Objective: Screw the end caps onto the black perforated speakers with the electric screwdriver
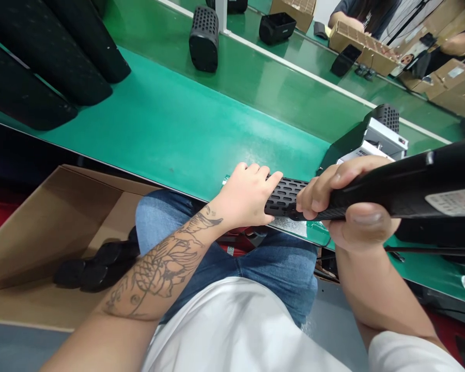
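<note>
Left hand (248,194), forearm tattooed, curled over the near end of a black perforated grille (285,196), fingers closed on top of it. Right hand (349,204) clamped on the other end of the same grille, thumb underneath, fingers wrapped over the top, and gripping along with it a long black housing (411,188) stretching away to the right edge of the view, a white label on its side. Grille lying level at the near edge of the green desk (186,129), just above the lap in blue jeans. Just behind the right hand, a white labelled unit (383,138) with a black mesh part at its back, resting on the desk. Further off on the desk, an upright black perforated speaker shell (204,37) and, beyond a white dividing strip, a black open tray-shaped part (277,27). At upper left, several long black rounded covers (42,67) side by side, overhanging the desk edge. Below the desk at left, an open cardboard box (42,227) holding a few dark parts (96,263). At top right, across the desk, another person's hand (344,20) beside brown cartons (362,44).
</note>
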Motion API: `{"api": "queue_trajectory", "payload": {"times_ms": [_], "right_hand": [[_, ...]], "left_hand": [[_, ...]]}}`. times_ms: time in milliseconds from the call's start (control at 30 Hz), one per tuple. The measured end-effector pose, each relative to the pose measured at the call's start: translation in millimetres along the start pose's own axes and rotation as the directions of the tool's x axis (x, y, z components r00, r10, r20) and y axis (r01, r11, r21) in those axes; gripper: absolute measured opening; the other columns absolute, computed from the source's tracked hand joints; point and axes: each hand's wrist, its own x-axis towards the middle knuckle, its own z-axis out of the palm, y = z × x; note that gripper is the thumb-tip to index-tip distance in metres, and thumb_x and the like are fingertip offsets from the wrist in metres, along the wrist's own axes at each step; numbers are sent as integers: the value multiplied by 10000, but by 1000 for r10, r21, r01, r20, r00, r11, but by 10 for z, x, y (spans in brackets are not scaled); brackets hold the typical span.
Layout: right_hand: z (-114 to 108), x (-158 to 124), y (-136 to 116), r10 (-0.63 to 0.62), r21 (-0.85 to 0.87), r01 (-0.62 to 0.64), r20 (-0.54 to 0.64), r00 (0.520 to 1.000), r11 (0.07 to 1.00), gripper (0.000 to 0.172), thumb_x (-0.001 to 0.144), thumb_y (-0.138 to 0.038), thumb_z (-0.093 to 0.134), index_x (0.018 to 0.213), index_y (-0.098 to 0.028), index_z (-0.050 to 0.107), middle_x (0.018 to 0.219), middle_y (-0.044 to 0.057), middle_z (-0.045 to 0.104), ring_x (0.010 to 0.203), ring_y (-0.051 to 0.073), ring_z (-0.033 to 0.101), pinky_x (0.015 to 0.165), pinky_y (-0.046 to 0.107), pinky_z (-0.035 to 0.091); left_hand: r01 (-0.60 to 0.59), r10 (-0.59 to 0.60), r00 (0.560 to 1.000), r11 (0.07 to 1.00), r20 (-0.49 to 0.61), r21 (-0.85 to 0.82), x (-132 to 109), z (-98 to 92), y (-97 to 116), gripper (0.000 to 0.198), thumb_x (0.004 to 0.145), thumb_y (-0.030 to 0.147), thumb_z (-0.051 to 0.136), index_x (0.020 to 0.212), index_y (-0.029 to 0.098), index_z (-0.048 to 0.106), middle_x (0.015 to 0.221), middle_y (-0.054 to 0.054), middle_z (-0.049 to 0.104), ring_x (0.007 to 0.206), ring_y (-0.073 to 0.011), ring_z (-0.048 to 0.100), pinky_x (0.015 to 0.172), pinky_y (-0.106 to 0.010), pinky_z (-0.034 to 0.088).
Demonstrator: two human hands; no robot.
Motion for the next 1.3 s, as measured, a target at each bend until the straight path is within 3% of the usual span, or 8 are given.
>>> {"api": "queue_trajectory", "payload": {"times_ms": [367, 533, 667, 767, 900, 1000, 1167, 1300], "right_hand": [[-61, -27, 1, 35, 4, -36, 116, 993, 999, 214, 915, -443, 965, 1046, -290, 894, 694, -9, 774, 443, 222, 650, 439, 417, 579], [-296, 60, -188, -90, -97, 73, -181, 979, 993, 389, 973, -676, 867, 1101, -308, 864, 625, -41, 673, 401, 192, 564, 418, 397, 571], [-817, 306, -178, -405, -478, 129, -536, 741, 869, 156, 1006, -406, 709, 980, -263, 765, 594, -55, 605, 439, 171, 556, 411, 326, 508], [-1244, 408, -11, -564, -658, 78, -571, 596, 749, 86, 993, -255, 680, 907, -253, 675, 596, -79, 567, 465, 138, 591, 447, 280, 514], [-1607, 316, 216, -528, -640, 71, -561, 638, 765, 204, 1056, -318, 751, 891, -255, 650, 580, -70, 592, 470, 129, 598, 437, 286, 553], [-1670, 214, 252, -484, -618, 72, -533, 694, 783, 247, 1063, -367, 819, 893, -243, 689, 596, -45, 634, 475, 128, 593, 437, 329, 602], [-1397, 170, -20, -434, -578, 44, -557, 709, 815, 142, 1050, -297, 750, 950, -198, 764, 616, -42, 620, 489, 111, 596, 448, 272, 575], [-948, 116, -393, -340, -457, 42, -594, 729, 889, 154, 1017, -397, 754, 998, -285, 858, 654, -21, 645, 536, 179, 618, 459, 337, 585]], "left_hand": [[-4, 4, 1000, 1000, -4, 6, -9, 6, -18, 942, 913, 563, 898, 1681, 105, 603, 1445, -223, 774, 1272, -433, 716, 1009, -493, 436], [-12, 12, 999, 1000, -37, 1, -24, 55, -26, 993, 884, 578, 929, 1699, 114, 603, 1466, -231, 784, 1272, -432, 734, 1052, -515, 469], [-22, 21, 998, 1000, -58, -19, -32, 95, -16, 997, 894, 578, 946, 1711, 118, 606, 1508, -241, 782, 1310, -443, 745, 1100, -553, 509], [-35, 10, 989, 985, -149, -169, -47, 136, -43, 792, 1006, 607, 851, 1637, 159, 680, 1564, -222, 781, 1374, -427, 754, 1185, -590, 538], [-109, -143, 897, 846, -419, -522, -131, 285, -189, 452, 1161, 550, 601, 1432, 222, 754, 1512, -168, 811, 1444, -331, 761, 1295, -531, 569], [-140, -263, 831, 753, -490, -642, -257, 470, -370, 511, 1164, 569, 524, 1504, 223, 683, 1572, -200, 755, 1500, -341, 735, 1297, -540, 603], [-101, -133, 946, 745, -296, -659, -491, 716, -622, 1116, 979, 578, 842, 1871, 240, 262, 1865, -275, 490, 1722, -436, 566, 1400, -612, 527], [-65, -104, 971, 752, -215, -656, -553, 843, -691, 1405, 838, 436, 1039, 1921, 312, 153, 1938, -251, 373, 1779, -459, 483, 1457, -652, 448]]}}
